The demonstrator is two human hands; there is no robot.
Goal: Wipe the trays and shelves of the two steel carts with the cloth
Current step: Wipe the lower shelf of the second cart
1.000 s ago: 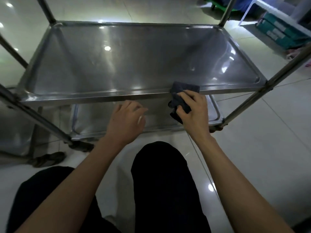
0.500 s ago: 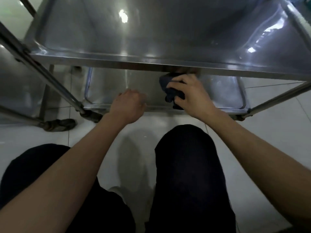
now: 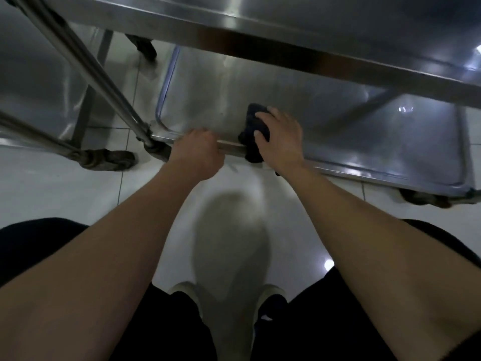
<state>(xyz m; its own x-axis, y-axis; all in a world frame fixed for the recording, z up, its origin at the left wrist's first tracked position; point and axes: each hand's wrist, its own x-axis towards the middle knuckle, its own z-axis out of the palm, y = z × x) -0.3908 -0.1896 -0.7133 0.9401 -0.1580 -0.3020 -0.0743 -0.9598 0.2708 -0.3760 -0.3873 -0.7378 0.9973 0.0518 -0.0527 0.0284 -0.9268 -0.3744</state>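
Two bare forearms reach forward from my viewpoint, above dark-clothed knees and pale shoes on a tiled floor. My left hand (image 3: 197, 149) curls its fingers around the near rim of the cart's bottom shelf (image 3: 377, 142), steadying it. Just to its right, my right hand (image 3: 279, 136) presses a dark cloth (image 3: 256, 118) onto that shelf by the near edge, fingers slightly spread on top. Beyond and above runs the upper tray (image 3: 312, 29). I judge the low shelf barely begun; a second cart (image 3: 33, 74) at far left remains, and whether it has been wiped I cannot tell.
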